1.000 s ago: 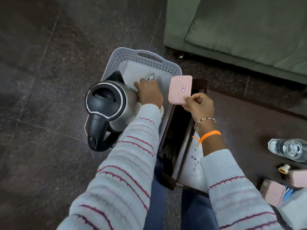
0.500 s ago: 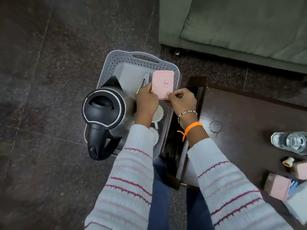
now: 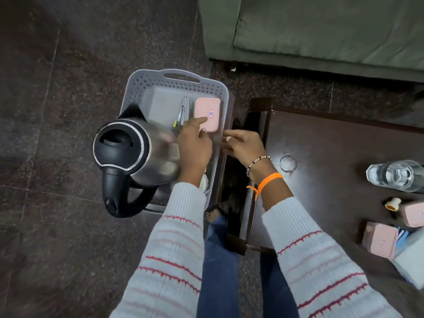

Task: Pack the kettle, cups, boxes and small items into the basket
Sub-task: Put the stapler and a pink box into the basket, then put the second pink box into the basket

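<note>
A grey perforated basket (image 3: 146, 82) stands on the floor. In its near left part sits a steel kettle (image 3: 128, 150) with a black lid and handle. A pink box (image 3: 207, 113) lies flat at the basket's far right, beside thin utensils (image 3: 183, 111). My left hand (image 3: 195, 145) hovers over the basket with its forefinger on the pink box's near corner. My right hand (image 3: 243, 145) is at the basket's right rim, fingers apart and holding nothing. A white cup (image 3: 203, 182) peeks out under my left wrist. Two more pink boxes (image 3: 380, 242) (image 3: 413, 213) rest on the table.
A dark wooden table (image 3: 332, 143) stands right of the basket, with a clear water bottle (image 3: 394, 175), a small capped item (image 3: 392, 203) and a white object (image 3: 410, 255) at its right edge. A green sofa (image 3: 321, 31) fills the far right. The floor is dark stone tile.
The pink box went from my right hand, held above the basket, down into the basket's far right corner. My right hand let it go and drew back; my left forefinger now touches it.
</note>
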`<state>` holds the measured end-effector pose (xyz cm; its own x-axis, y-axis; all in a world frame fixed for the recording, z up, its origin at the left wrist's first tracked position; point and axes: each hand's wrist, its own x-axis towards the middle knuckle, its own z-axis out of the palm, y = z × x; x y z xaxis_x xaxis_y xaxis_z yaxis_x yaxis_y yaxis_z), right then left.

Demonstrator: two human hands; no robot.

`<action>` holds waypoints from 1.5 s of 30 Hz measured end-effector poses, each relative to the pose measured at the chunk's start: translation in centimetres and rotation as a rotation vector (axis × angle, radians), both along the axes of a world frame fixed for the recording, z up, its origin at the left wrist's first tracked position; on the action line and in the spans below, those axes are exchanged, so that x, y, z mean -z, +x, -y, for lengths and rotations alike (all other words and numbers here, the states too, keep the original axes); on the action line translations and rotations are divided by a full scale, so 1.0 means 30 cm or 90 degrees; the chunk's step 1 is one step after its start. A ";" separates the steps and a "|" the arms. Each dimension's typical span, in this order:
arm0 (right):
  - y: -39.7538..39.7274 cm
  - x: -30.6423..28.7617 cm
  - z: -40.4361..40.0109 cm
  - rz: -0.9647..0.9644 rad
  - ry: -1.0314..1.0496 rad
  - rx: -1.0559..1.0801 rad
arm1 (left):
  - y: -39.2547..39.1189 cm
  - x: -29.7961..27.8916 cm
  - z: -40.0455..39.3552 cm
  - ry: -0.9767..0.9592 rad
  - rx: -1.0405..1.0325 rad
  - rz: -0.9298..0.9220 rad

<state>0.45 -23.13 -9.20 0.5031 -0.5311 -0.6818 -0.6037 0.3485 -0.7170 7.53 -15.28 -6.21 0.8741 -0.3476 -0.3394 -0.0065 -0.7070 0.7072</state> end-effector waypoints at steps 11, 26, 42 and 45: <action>-0.535 -0.048 0.099 0.011 0.063 0.146 | -0.516 0.018 0.097 -0.077 0.055 -0.227; -1.425 0.090 0.443 -0.101 0.119 0.453 | -1.235 0.231 0.475 0.101 0.339 -0.414; -1.597 0.382 0.716 -0.280 0.037 0.502 | -1.514 0.472 0.614 0.351 0.440 -0.256; -1.601 0.375 0.715 -0.269 0.046 0.523 | -1.493 0.475 0.600 0.319 0.435 -0.258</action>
